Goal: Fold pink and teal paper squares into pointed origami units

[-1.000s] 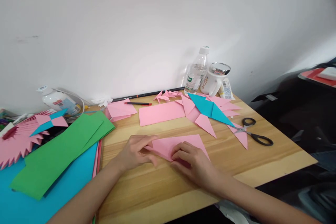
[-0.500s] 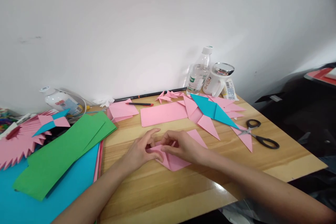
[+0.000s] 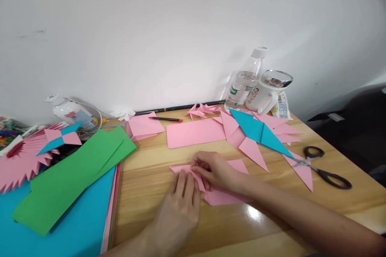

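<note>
White wall (image 3: 165,40) backs a wood-grain bench (image 3: 144,192). Near its front lies a folded pink paper (image 3: 224,196), under both hands. The left hand (image 3: 183,202) rests on it, fingers stretched and close together; whether they grip it, I cannot tell. The right hand (image 3: 214,168) bends its fingers toward the thumb at a fold; whether they are clamped there is unclear. By the wall, a water bottle (image 3: 249,78) has a green label (image 3: 233,90), its letters ending "on". Beside it, the mug (image 3: 267,96) carries sideways lettering, uncertain to read. A packet (image 3: 282,106) shows a barcode; red lettering on the white bottle (image 3: 72,113) is too small.
</note>
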The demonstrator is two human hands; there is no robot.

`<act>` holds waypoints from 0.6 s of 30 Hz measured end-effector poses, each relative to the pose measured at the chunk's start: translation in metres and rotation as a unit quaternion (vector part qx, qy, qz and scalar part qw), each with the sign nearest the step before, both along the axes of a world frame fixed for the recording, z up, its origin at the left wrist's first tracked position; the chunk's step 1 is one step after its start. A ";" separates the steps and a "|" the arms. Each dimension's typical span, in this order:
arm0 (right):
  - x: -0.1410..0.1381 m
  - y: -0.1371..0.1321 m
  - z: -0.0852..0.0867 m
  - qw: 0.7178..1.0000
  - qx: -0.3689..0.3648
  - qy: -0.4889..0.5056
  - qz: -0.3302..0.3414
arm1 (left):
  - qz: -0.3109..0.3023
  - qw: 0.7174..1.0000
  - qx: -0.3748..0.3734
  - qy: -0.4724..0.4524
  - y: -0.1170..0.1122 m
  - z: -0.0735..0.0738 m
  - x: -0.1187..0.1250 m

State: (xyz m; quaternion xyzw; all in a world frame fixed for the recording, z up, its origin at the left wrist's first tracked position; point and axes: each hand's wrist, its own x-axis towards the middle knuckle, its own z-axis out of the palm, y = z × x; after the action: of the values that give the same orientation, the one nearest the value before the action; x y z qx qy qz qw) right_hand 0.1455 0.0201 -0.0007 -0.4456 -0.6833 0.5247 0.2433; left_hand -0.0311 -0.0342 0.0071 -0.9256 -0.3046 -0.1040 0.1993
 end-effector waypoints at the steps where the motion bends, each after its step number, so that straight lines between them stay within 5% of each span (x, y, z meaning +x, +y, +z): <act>1: 0.000 0.000 -0.001 1.000 0.023 -0.005 -0.011 | 0.012 1.000 -0.005 0.016 -0.002 -0.003 0.001; 8: 0.002 -0.001 -0.011 0.984 0.174 -0.031 -0.029 | 0.066 0.998 0.021 0.003 -0.002 -0.014 0.003; 13: 0.006 -0.005 -0.010 0.923 0.358 -0.139 0.015 | 0.054 0.998 0.006 0.023 -0.004 -0.015 0.002; 18: 0.023 -0.007 -0.007 0.871 0.430 -0.220 0.087 | 0.043 0.999 0.000 0.006 -0.003 -0.016 0.003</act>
State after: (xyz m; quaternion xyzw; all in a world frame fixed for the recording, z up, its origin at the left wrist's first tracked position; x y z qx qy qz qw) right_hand 0.1682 0.0134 -0.0072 -0.3395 -0.9132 0.0864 0.2082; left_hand -0.0286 -0.0375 -0.0087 -0.9122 -0.3433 -0.0900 0.2049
